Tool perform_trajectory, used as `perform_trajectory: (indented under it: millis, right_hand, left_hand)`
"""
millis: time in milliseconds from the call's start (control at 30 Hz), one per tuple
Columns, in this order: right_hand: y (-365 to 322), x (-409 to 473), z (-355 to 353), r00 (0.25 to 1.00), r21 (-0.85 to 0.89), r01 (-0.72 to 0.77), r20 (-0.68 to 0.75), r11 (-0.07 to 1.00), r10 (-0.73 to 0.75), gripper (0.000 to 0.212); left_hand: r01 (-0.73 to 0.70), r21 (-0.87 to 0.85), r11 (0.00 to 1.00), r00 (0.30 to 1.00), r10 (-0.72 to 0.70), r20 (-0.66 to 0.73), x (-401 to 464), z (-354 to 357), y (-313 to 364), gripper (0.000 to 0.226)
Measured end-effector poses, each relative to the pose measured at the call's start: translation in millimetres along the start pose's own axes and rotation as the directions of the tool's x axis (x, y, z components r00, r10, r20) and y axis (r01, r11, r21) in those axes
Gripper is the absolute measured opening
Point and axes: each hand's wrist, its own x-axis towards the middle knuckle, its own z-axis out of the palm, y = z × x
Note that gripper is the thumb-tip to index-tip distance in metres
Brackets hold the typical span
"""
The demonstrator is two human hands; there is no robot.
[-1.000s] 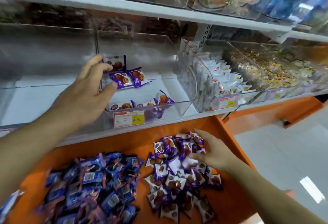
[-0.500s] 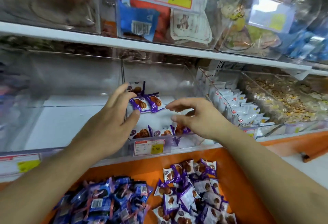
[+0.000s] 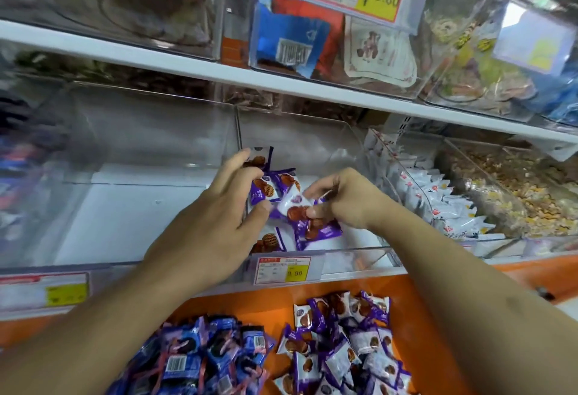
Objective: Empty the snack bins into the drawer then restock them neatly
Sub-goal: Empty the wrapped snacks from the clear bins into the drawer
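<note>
- Purple waffle packets stand in the clear bin; left hand steadies them, fingers apparently loosely curled.
- Right hand pinches a packet.
- Orange drawer below holds more.

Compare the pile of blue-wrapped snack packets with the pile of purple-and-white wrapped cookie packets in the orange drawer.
The blue-wrapped snack packets lie left in the orange drawer; the purple-and-white cookie packets lie right. The blue ones show dark contents and barcodes; the purple ones show brown round cookies. Both are loose, jumbled heaps of small packets.
</note>
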Motion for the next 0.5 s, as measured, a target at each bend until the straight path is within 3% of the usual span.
perform_trajectory:
  millis: [100, 233, 500]
  right_hand:
    - [-14.9, 6.3, 14.1, 0.998, 0.025, 0.061, 0.013, 0.998, -0.061, 0.023]
    - [-28.8, 15.6, 35.3, 0.975, -0.137, 0.084, 0.216, 0.987, -0.053, 0.032]
    - [-21.1, 21.1, 43.1, 0.926, -0.097, 0.147, 0.365, 0.984, -0.102, 0.057]
  left_hand:
    - [0.002, 0.003, 1.000, 1.000, -0.002, -0.001, 0.3, -0.2, 0.8, 0.050]
    - [-0.002, 0.008, 1.000, 1.000, 0.002, -0.002, -0.1, -1.0, 1.6, 0.054]
    - [-0.008, 0.014, 1.000, 1.000, 0.009, -0.013, 0.1, -1.5, 2.8, 0.058]
